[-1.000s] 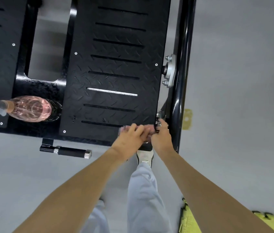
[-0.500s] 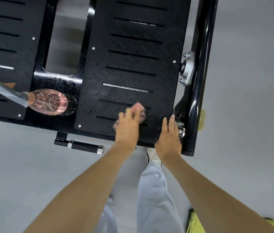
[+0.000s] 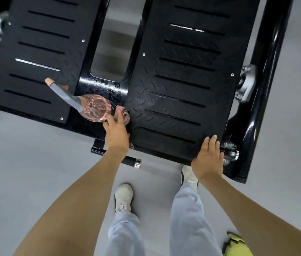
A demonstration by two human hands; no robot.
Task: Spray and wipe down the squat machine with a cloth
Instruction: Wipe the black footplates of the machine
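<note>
Left hand point(image 3: 117, 134), fingers straight, presses one cloth point(image 3: 124, 113); right hand point(image 3: 207, 160) rests spread on squat machine point(image 3: 183, 69).

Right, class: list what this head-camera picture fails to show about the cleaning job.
Cloth: head view, mostly covered by the left hand; its size stays unknown.
Spray bottle: head view, blurred, seen from above; liquid level unreadable.
Squat machine: head view, cut off by the top edge.
Yellow object: head view, cut by the bottom edge.
</note>
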